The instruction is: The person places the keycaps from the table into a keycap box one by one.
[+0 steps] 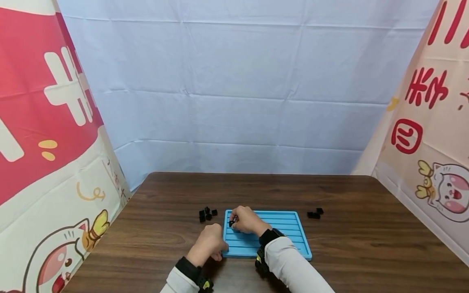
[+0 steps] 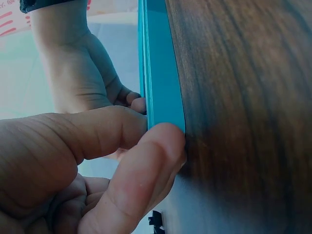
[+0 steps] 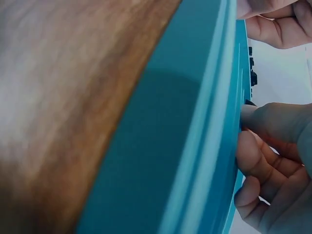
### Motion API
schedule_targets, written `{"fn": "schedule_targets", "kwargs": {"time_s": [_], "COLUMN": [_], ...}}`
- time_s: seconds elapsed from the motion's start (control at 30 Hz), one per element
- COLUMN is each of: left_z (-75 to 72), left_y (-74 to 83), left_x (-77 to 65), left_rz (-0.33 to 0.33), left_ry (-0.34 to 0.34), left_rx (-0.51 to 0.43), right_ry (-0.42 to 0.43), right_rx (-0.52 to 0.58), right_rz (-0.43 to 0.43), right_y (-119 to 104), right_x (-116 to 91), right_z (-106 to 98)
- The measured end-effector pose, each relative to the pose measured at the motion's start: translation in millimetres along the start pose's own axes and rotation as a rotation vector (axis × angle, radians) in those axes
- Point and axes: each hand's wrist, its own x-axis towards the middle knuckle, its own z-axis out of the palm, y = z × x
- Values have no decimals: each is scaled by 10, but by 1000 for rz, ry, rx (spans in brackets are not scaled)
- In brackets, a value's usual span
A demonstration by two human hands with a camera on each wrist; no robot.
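Observation:
A light-blue ridged tray lies on the table, its long grooves running left to right. My left hand is at its near left corner. In the left wrist view the thumb and index finger pinch the tray's rim. Over the left part of the tray, my right hand pinches a small black block near the left rim. The right wrist view shows the right fingers low against the tray, with only a sliver of black at the thumb tip.
Several small black blocks lie in a loose cluster left of the tray. More black blocks sit to its right. The dark wooden table meets a pale blue cloth behind, with printed cloths at both sides.

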Motion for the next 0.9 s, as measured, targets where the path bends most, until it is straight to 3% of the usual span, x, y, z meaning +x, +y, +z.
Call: {"fn": "schedule_targets", "kwargs": {"time_s": [0.9], "left_z": [-9], "left_y": [7], "left_x": [10], "left_rz": [-2], "left_ry": [-20], "left_rx": [-19], "right_ry": [1], "right_rx": [-6], "right_rz": [-11], "right_y": [-13], "right_x": [16], "right_z": [36]}}
